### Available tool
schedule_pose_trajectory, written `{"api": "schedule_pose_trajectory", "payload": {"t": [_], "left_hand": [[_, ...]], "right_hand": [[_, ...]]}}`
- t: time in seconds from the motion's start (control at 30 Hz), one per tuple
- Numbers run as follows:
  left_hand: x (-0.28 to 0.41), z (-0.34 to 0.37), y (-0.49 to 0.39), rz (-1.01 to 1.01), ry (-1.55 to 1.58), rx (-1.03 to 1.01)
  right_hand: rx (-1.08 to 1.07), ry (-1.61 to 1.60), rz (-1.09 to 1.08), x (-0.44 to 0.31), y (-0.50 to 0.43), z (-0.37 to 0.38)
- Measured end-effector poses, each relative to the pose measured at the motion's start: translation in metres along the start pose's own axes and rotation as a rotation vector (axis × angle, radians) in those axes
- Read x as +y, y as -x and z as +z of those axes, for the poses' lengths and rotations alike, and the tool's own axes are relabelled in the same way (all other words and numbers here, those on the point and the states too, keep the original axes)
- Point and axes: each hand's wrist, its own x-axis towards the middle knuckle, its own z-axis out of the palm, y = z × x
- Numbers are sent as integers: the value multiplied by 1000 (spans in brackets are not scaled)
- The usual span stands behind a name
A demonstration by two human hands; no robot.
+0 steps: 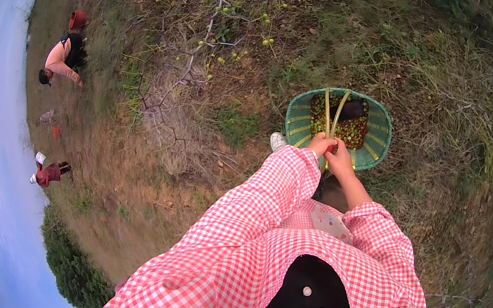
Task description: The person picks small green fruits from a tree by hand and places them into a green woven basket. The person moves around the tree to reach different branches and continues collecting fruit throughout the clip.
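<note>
A green woven basket with yellow bands (379, 127) is in front of me, with two pale yellow strap-like handles (338, 106) arching over it. My left hand (320, 144) is closed around these handles at the basket's near rim. Beside it, touching, my right hand (340, 161) pinches the handles too, with a small red piece (329, 148) showing between the hands. Small round fruits, green and reddish (350, 132), cover the basket's bottom. A dark object (350, 111) lies on them; what it is I cannot tell.
A thorny branch (211, 21) with round green fruits reaches in from the upper left. Dry brush (176, 132) lies left of the basket. A white shoe (278, 141) shows at its rim. Far left, one person bends (60, 56) near a red bucket (77, 20); another person (48, 174) is farther along.
</note>
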Motion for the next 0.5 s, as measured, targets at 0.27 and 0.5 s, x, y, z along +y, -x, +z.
{"api": "schedule_pose_trajectory", "payload": {"t": [0.27, 0.5], "left_hand": [[66, -40, 43, 168, 260, 256], [169, -89, 37, 491, 769, 193]], "right_hand": [[-80, 257, -24, -44, -26, -8], [76, -194, -349, -196, -92, -8]]}}
